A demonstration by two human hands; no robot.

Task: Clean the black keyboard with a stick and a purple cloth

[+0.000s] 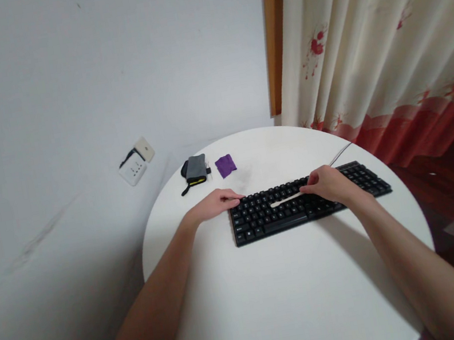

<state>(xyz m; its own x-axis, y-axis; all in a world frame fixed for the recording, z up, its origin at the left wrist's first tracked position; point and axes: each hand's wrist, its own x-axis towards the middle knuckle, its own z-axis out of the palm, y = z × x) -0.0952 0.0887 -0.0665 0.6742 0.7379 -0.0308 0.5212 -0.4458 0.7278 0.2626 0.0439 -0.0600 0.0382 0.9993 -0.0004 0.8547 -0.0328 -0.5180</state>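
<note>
A black keyboard (286, 223) lies slightly angled on the round white table (275, 301). At its upper left corner, my left hand (215, 204) grips the edge, thumb and fingers on the frame. My right hand (327, 183) is over the right half of the keys, fingers pinched around a slim white toothbrush (287, 199). The brush points left and its head rests on or just above the middle keys; bristles are too small to make out. My right fingers hide part of the handle and some keys.
Behind my left hand lie a grey pouch (196, 167) with a black strap and a purple cloth (226, 165). A pale cable (341, 152) runs off the far right edge. A wall with a socket (133, 169) borders the left, a curtain (345, 45) the right.
</note>
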